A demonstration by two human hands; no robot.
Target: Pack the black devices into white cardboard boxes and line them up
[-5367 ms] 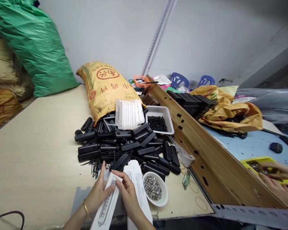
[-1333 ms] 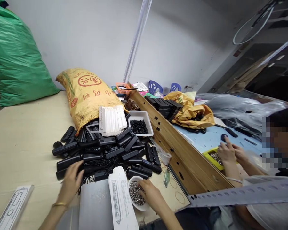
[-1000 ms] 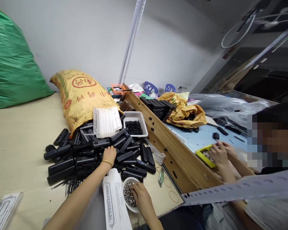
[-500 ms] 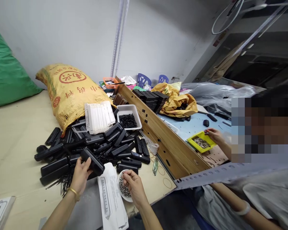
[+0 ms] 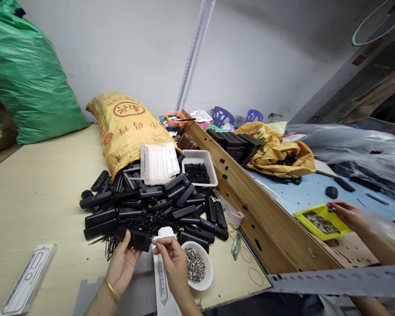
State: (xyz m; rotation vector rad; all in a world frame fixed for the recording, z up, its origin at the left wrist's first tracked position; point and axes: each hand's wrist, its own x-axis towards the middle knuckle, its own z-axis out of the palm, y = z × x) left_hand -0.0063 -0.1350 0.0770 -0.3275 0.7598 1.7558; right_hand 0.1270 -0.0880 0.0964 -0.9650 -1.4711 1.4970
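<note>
My left hand (image 5: 123, 264) is closed round a black plastic part (image 5: 134, 239), held just above the table in front of the pile of black parts (image 5: 151, 204). My right hand (image 5: 171, 259) is beside it, fingers pinched on something too small to make out, near the end of the black part. A white bowl of small silvery pieces (image 5: 197, 266) stands just right of my right hand. A white printed sleeve (image 5: 162, 281) lies under my hands.
A yellow sack (image 5: 125, 125) and a stack of white sleeves (image 5: 159, 163) lie behind the pile, with a white tray of black pins (image 5: 199, 169). Another sleeve (image 5: 28, 281) lies at left. A wooden divider (image 5: 260, 206) runs at right; beyond it another person's hand (image 5: 349, 215) reaches a yellow tray (image 5: 321, 219).
My left hand has drawn the black part back toward me. My right hand has left the bowl and come to the part's end. The camera has turned left.
</note>
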